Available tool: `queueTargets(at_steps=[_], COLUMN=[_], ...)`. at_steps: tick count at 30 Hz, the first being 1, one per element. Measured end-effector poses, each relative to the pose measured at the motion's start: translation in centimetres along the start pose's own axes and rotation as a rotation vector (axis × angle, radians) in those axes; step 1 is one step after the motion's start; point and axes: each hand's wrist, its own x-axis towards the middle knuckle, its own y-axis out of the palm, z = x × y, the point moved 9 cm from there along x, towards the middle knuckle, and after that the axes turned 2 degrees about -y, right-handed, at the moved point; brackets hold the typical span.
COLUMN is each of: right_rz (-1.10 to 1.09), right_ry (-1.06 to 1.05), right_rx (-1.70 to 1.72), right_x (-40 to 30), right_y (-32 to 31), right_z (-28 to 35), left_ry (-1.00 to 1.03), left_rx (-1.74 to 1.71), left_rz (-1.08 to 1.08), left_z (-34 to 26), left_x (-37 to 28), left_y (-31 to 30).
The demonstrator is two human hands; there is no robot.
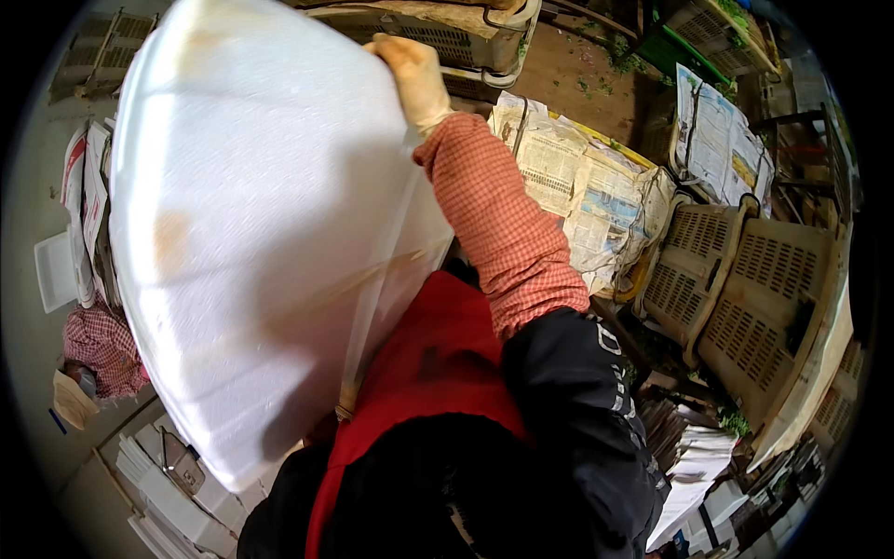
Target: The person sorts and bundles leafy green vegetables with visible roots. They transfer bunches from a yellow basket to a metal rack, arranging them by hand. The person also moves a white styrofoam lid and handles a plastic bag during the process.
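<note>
A large white styrofoam box (265,209) with brownish stains fills the left and middle of the view, close in front of my red apron (440,356). My right hand (413,77), in a pale glove below a red checked sleeve, grips the box's upper right edge. A tape strip runs across the box's side. My left hand is out of view, with its arm low at the box's bottom edge. To the right of my sleeve lies a plastic crate covered with newspaper (552,161).
Plastic crates (754,293) stand at the right, another crate (447,42) at the top. Scattered green leaves lie on the brown floor (587,63). Styrofoam pieces (174,503) are at lower left, near a checked cloth (105,349). A stack of papers (691,461) stands lower right.
</note>
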Motion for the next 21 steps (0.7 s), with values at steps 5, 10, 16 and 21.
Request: queueTargets(at_steps=[5,10,16,21], right_rz=[0.054,-0.077,-0.296,-0.143], right_ry=[-0.051,-0.142,0.157,0.505], right_rx=[0.207,0.057,-0.586,-0.868], right_x=[-0.9,0.0,-2.2,-18.0], right_y=[-0.3,-4.8,-15.4,-25.3], right_z=[1.8,-0.4,-9.5,-21.7], left_ry=[-0.107,-0.150,-0.125,0.049], left_rx=[-0.032,-0.035,0.044,0.168], left_rz=[-0.050,-0.073,-0.042,0.025], left_z=[4.9,7.1,6.2,0.5], left_x=[-2.9,-4.3,-2.4,2.1], left_y=[2.1,4.3,8.1,12.5])
